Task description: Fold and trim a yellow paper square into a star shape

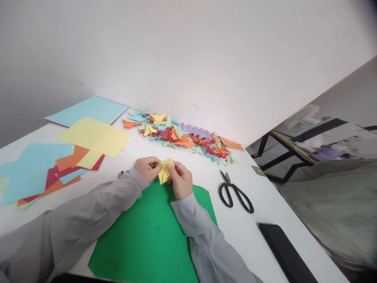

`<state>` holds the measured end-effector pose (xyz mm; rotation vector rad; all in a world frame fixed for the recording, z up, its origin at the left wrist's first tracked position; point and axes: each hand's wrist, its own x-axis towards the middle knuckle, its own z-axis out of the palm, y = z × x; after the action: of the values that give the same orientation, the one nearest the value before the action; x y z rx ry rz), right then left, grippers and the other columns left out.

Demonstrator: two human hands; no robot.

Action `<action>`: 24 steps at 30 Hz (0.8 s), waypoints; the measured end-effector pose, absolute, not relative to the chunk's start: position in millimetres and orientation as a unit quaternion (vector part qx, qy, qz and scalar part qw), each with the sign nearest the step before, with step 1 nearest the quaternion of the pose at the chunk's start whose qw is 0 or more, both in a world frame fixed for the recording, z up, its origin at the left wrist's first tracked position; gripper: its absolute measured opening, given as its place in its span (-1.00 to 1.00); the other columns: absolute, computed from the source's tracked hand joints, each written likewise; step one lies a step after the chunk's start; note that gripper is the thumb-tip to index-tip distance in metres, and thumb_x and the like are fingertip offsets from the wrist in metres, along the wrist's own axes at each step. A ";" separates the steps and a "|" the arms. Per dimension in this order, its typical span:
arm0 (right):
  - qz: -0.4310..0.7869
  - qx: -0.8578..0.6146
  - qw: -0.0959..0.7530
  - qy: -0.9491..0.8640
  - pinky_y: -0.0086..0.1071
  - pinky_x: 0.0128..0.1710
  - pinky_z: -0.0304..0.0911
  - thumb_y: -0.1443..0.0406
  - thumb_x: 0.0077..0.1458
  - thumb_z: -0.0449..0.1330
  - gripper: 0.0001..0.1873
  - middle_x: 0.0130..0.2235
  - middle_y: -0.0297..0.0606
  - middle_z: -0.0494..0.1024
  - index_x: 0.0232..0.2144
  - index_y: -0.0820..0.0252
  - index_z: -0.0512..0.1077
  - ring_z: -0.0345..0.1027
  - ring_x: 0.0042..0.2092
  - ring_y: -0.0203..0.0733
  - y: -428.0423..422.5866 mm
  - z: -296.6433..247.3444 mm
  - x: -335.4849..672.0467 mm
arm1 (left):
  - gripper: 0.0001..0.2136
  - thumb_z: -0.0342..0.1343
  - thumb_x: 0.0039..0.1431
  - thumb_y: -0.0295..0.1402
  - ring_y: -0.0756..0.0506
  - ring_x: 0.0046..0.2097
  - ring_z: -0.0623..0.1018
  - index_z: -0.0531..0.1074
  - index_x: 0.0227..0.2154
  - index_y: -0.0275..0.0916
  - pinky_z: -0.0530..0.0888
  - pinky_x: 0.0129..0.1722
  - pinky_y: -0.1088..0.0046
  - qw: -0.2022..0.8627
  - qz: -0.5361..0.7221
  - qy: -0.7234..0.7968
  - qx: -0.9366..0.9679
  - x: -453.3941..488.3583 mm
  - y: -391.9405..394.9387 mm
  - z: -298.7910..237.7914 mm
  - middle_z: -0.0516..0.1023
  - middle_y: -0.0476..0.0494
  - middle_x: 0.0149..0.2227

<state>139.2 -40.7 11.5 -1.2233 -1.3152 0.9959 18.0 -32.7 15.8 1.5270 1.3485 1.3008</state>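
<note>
A small folded piece of yellow paper (165,171) is held up between my two hands, above the far end of a green sheet (144,232). My left hand (148,168) pinches its left edge between thumb and fingers. On the other side, my right hand (181,179) grips it with the thumb on the near face and the fingers behind. Creases run down the paper's lower part. Behind the hands lies a long heap of small folded paper pieces (176,135) in orange, red, yellow, blue, green and purple.
Scissors (232,192) with black handles lie right of the green sheet, near a black flat object (285,251). Loose coloured sheets (38,169), a yellow sheet (97,135) and a large blue sheet (88,110) cover the left. A white wall (188,59) stands behind the table.
</note>
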 end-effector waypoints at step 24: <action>0.460 -0.507 0.554 -0.473 -0.47 -0.72 0.10 0.26 -0.32 0.22 -0.81 -0.62 -0.42 0.38 -0.54 0.24 0.37 0.16 -0.63 -0.36 -38.1 12.2 142.0 | -0.75 0.25 -0.39 -0.30 0.00 -0.55 0.43 0.44 -0.60 -0.39 0.39 -0.58 0.46 0.672 0.528 0.397 0.336 18.4 -21.9 15.6 0.44 -0.07 -0.63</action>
<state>142.0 -38.1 12.2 -1.1972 -1.1184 1.0870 18.4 -21.9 15.6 0.7564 0.8935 1.1880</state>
